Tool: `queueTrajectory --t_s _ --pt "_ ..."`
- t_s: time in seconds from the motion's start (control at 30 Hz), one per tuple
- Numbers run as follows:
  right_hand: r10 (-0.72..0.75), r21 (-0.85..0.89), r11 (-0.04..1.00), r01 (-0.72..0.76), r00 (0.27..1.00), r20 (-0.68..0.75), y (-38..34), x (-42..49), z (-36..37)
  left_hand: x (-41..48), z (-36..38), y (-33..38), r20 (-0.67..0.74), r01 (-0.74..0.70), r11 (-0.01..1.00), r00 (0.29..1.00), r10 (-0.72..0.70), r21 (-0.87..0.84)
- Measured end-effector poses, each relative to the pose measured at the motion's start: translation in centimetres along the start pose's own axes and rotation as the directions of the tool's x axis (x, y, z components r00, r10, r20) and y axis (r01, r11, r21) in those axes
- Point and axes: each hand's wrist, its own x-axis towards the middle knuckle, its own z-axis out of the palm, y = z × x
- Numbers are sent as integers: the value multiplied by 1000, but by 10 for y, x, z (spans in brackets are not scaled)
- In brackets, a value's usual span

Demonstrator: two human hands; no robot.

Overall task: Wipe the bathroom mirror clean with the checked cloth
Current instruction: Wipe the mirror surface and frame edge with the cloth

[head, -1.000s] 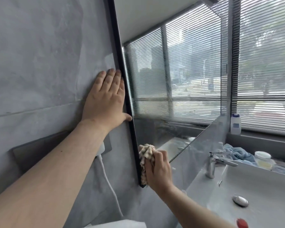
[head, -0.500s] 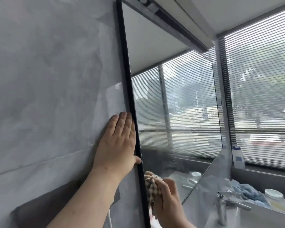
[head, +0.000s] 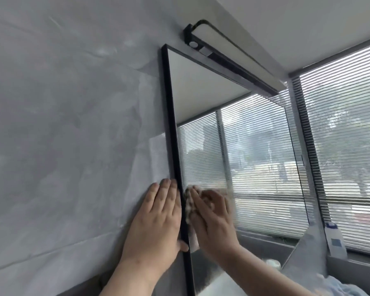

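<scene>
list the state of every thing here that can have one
mirror, on the wall, glass hazy in places
checked cloth, bunched, pressed to the glass
right hand, grips the cloth
left hand, flat on wall, thumb on frame
blinds, lowered, slats part open
white bottle, upright

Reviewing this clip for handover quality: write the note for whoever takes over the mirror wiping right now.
Left hand: flat on the grey wall, thumb across the mirror's black frame, holding nothing.
Right hand: presses the checked cloth to the mirror glass by the left frame edge; blurred, grip unclear.
Done: cannot tell from the glass.
Left: likely the glass above and to the right of the cloth.
</scene>
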Motion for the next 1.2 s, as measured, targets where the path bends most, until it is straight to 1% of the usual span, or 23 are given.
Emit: queueTrajectory --t_s 0.07,0.13,0.33,0.43,0.47,0.53,0.57,0.6,0.7,0.77,0.83,0.97,1.03,1.1,1.13,1.2 --pt "-76 -20 997 77 996 57 10 -29 -2 0 7 0 -3 5 1000 1000 -5 -17" --pt "-161 -18 986 163 985 61 22 -43 -6 1 10 -1 -2 23 1000 1000 -23 13" --pt "-338 -7 940 341 933 123 42 -21 -26 -1 8 4 15 49 998 999 -50 41" --pt "-376 34 926 376 915 144 44 -7 -23 12 -9 -7 -65 61 992 996 -54 112" --pt "-375 71 927 368 911 170 43 -2 -20 21 -21 -15 -75 61 986 996 -50 153" --pt "-351 110 936 335 910 218 36 12 -13 45 -48 -39 -107 74 952 993 -44 297" --pt "-324 115 945 305 920 222 31 22 -9 58 -60 -52 -125 107 941 990 -70 320" --pt "-292 128 954 270 931 220 26 35 -6 68 -70 -61 -117 138 933 988 -104 331" --pt "-203 138 975 174 951 232 15 81 0 81 -78 -71 -103 164 916 985 -135 366" --pt "-136 92 989 118 963 234 11 119 2 79 -76 -68 -87 151 923 988 -128 355" --pt "-82 80 995 65 969 232 4 163 1 78 -73 -68 -140 145 930 985 -103 339" --pt "9 35 999 -17 972 237 -10 235 -4 78 -71 -69 -160 137 932 983 -87 335" --pt "17 25 999 -23 971 239 -14 242 -5 77 -71 -68 -188 143 933 979 -84 331" --pt "16 29 999 -24 968 251 -13 233 -7 77 -72 -67 -174 154 928 980 -99 339" --pt "16 31 999 -25 965 261 -12 225 -8 77 -75 -67 -159 150 929 982 -101 337" --pt "9 39 999 -23 948 317 -10 203 -12 77 -77 -66 -79 141 928 989 -121 345"
